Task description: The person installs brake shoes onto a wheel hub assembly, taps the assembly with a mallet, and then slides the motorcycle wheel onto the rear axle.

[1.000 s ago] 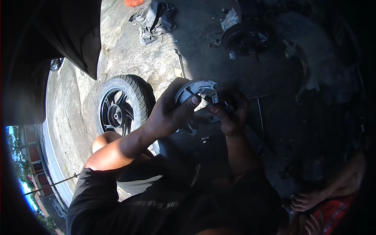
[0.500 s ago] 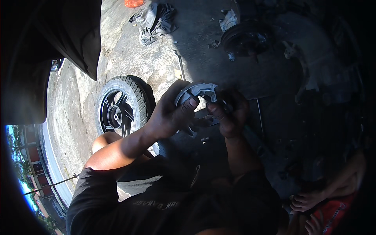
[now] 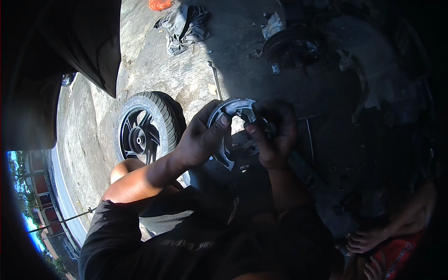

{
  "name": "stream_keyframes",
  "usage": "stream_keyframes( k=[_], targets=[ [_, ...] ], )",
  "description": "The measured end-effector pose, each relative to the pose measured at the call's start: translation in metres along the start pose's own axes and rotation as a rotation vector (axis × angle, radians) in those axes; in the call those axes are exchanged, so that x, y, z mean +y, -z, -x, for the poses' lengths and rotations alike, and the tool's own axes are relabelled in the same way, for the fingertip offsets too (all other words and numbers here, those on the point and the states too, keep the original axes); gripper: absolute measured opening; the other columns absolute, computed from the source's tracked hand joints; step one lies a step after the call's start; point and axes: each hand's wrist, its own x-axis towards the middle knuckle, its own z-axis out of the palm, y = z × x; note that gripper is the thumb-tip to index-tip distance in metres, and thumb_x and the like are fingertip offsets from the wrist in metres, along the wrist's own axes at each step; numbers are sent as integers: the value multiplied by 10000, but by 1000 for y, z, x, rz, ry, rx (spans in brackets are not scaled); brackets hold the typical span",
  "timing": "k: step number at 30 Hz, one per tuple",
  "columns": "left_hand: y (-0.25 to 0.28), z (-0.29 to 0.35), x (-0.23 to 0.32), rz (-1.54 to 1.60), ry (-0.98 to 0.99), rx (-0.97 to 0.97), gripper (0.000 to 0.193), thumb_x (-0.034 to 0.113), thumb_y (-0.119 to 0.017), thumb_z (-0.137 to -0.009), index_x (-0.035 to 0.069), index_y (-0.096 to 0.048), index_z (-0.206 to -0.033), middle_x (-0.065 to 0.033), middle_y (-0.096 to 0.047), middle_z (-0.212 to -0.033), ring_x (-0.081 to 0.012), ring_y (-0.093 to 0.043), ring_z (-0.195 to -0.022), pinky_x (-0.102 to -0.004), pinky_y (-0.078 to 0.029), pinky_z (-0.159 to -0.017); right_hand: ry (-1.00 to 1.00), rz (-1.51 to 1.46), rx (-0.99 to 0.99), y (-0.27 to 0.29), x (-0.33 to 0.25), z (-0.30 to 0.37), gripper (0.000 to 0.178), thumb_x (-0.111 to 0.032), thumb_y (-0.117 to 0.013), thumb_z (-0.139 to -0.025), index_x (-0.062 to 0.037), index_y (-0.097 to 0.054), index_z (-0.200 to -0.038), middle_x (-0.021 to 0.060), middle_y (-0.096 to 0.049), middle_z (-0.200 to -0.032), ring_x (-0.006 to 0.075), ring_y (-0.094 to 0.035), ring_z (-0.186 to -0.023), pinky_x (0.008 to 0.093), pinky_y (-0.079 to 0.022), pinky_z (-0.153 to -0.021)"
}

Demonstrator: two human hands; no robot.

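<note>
My left hand is closed around a silver, crescent-shaped brake shoe, thumb on its inner side. The shoe's lower end shows below that hand. My right hand is closed in deep shade close to the shoe's upper end, with its thumb pointing at the gap. A second curved metal part, which looks like another brake shoe, shows beside the right thumb; the fingers and shadow hide most of it.
A black spoked wheel with a tyre is left of my hands. Beyond lie a long wrench, crumpled cloth and a dark round part. Another person's hand is at lower right; a dark panel overhangs upper left.
The brake shoe has turned slightly between my hands, and its lower end now shows more below my left hand. My right hand has tilted a little.
</note>
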Motion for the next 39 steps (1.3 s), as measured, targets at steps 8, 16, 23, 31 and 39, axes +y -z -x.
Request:
stream_keyframes(
  k=[8, 16, 23, 31, 39],
  targets=[
    [1, 1, 4, -13, -71, -27, 571, 386, -607, -940, 6, -453, -1337, -43, -592, -802, -95, -587, -702, -225, -484, -591, 96, 95, -150, 5, 0, -6, 328, 32, -676, -807, 10, -529, -1099, 99, -614, -1011, 131, -610, -892, 269, -478, -794],
    [5, -1, 14, 90, -26, -65, 483, 279, -615, -940, -3, -469, -1304, -72, -621, -939, -121, -626, -777, -240, -529, -631, 127, 80, -133, 7, 5, -3, 360, 36, -694, -787, 21, -547, -1116, 90, -610, -1018, 145, -607, -933, 275, -479, -817],
    [17, -6, 22, 45, 56, -165, 507, 236, -641, -878, -33, -494, -1282, -61, -604, -943, -130, -580, -866, -264, -466, -746, 79, 61, -186, 8, 8, -3, 394, 31, -721, -766, 26, -551, -1121, 93, -600, -1047, 161, -605, -963, 279, -479, -831],
    [4, -3, 20, 120, 23, -51, 463, 233, -663, -871, -11, -520, -1238, -48, -623, -942, -100, -586, -808, -245, -468, -693, 134, 100, -152, 2, 9, -7, 234, 9, -697, -818, -8, -563, -1010, 69, -654, -879, 99, -610, -781, 238, -471, -685],
    [2, -3, 12, 91, -36, -18, 335, 196, -664, -915, 9, -549, -1168, -29, -632, -892, -73, -599, -763, -223, -485, -637, 181, 130, -160, 2, 9, -7, 261, 5, -717, -796, -17, -564, -1007, 62, -633, -882, 99, -582, -776, 242, -451, -657]
  ],
)
